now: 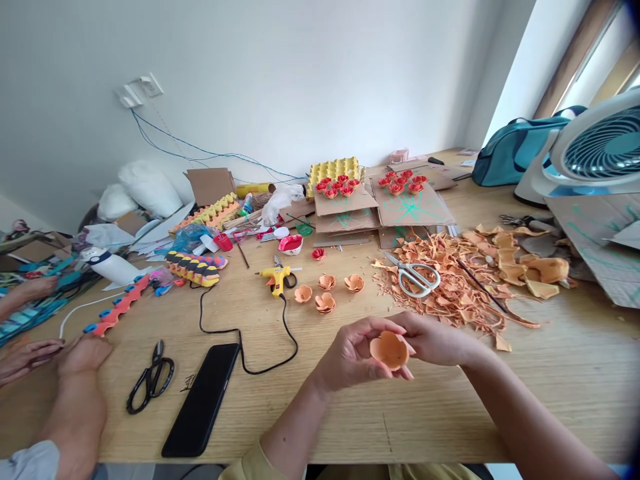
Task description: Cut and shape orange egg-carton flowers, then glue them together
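An orange egg-carton cup (390,351) with a scalloped, petal-like rim faces me above the front of the table. My left hand (345,353) grips it from the left, thumb below and fingers curled over the top. From the right, my right hand (435,337) is closed against the cup's far side; its fingertips are partly hidden. Beyond my hands stand several orange paper flowers (325,304) and a red paper flower (319,254). A yellow glue gun (277,280) lies to their left. White-handled scissors (419,279) rest on a heap of orange carton scraps (465,293).
Red flowers (402,181) sit on cardboard pieces (413,208) at the back. Nearer left lie a black phone (201,400), black scissors (151,378) and the glue gun's cord. Another person's hands (83,353) are at the far left. A white fan (600,143) stands at right.
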`<state>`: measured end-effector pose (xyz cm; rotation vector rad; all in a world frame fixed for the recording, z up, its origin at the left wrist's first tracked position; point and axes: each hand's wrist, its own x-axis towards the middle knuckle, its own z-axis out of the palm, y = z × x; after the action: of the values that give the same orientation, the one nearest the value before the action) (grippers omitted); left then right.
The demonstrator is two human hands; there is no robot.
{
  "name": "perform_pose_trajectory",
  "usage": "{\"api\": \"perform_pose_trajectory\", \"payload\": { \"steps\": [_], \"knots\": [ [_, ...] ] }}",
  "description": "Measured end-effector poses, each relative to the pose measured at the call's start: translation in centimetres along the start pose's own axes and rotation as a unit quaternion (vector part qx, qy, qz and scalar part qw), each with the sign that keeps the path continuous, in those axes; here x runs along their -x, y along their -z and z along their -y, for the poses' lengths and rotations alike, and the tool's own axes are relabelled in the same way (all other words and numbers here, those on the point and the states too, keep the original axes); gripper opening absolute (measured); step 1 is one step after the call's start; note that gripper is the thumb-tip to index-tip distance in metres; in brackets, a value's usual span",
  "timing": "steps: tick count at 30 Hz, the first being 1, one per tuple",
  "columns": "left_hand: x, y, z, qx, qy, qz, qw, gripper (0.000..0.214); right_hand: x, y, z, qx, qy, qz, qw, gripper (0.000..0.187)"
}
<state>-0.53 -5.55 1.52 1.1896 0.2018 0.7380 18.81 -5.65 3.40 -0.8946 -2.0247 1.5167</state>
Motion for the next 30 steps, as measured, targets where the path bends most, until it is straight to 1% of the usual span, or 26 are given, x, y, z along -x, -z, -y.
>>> {"api": "perform_pose_trajectory", "payload": {
  "steps": [1, 2, 3, 5, 6, 8, 9, 11, 13, 14, 15, 16, 17, 19, 20, 22, 25, 27, 30],
  "knots": [
    [0.2, 0.4, -0.3, 0.003, -0.012, -0.001, 1.0, 0.054, 0.1, 0.1, 0.0, 0.005, -0.007, 0.001, 1.0, 0.027],
    [0.4, 1.0, -0.6, -0.001, -0.019, -0.003, 1.0, 0.054, 0.1, 0.3, 0.0, 0.021, -0.013, -0.013, 1.0, 0.033],
    [0.6, 1.5, -0.9, -0.007, -0.022, -0.007, 1.0, 0.055, 0.2, 0.5, 0.0, 0.046, -0.019, -0.04, 0.998, 0.037],
    [1.0, 2.6, -1.3, -0.032, -0.011, -0.026, 0.999, 0.058, 0.5, 1.2, 0.0, 0.117, -0.037, -0.122, 0.985, 0.041],
    [1.2, 3.0, -1.3, -0.053, 0.001, -0.043, 0.998, 0.059, 0.7, 1.6, 0.0, 0.153, -0.054, -0.168, 0.972, 0.04],
    [1.3, 3.7, -1.3, -0.111, 0.038, -0.081, 0.99, 0.059, 1.2, 2.5, 0.2, 0.227, -0.088, -0.265, 0.933, 0.037],
    [1.2, 3.9, -1.1, -0.142, 0.058, -0.099, 0.983, 0.058, 1.5, 3.1, 0.4, 0.267, -0.099, -0.312, 0.906, 0.034],
    [1.0, 4.0, -0.7, -0.195, 0.092, -0.117, 0.969, 0.057, 1.9, 4.1, 0.9, 0.344, -0.104, -0.403, 0.842, 0.031],
    [0.8, 3.9, -0.1, -0.231, 0.115, -0.115, 0.959, 0.057, 1.8, 5.0, 1.5, 0.399, -0.09, -0.471, 0.782, 0.03],
    [0.7, 3.7, 0.2, -0.244, 0.125, -0.107, 0.956, 0.057, 1.4, 5.3, 2.0, 0.413, -0.081, -0.487, 0.765, 0.029],
    [0.6, 3.6, 0.5, -0.254, 0.136, -0.096, 0.953, 0.058, 0.7, 5.3, 2.4, 0.418, -0.073, -0.492, 0.76, 0.029],
    [0.5, 3.4, 0.8, -0.262, 0.146, -0.083, 0.95, 0.057, -0.2, 5.3, 2.9, 0.413, -0.068, -0.481, 0.77, 0.029],
    [0.5, 3.3, 1.1, -0.267, 0.155, -0.072, 0.948, 0.057, -1.5, 5.0, 3.3, 0.405, -0.069, -0.438, 0.8, 0.03],
    [0.5, 3.0, 1.6, -0.276, 0.168, -0.055, 0.945, 0.057, -4.7, 4.1, 3.8, 0.399, -0.079, -0.297, 0.864, 0.029],
    [0.5, 2.9, 1.8, -0.279, 0.169, -0.052, 0.944, 0.056, -6.5, 3.6, 3.9, 0.399, -0.078, -0.26, 0.876, 0.027],
    [0.5, 2.7, 2.1, -0.287, 0.169, -0.048, 0.942, 0.053, -10.2, 2.7, 3.8, 0.397, -0.08, -0.203, 0.891, 0.023],
    [0.6, 2.7, 2.2, -0.297, 0.18, -0.05, 0.936, 0.05, -14.5, 1.7, 3.3, 0.405, -0.106, -0.124, 0.9, 0.021],
    [0.6, 2.7, 2.2, -0.305, 0.188, -0.057, 0.932, 0.05, -16.5, 1.4, 3.0, 0.417, -0.127, -0.073, 0.897, 0.02],
    [0.5, 2.6, 1.9, -0.311, 0.193, -0.06, 0.929, 0.05, -18.3, 0.9, 2.9, 0.44, -0.158, -0.008, 0.884, 0.031]
  ]
}}
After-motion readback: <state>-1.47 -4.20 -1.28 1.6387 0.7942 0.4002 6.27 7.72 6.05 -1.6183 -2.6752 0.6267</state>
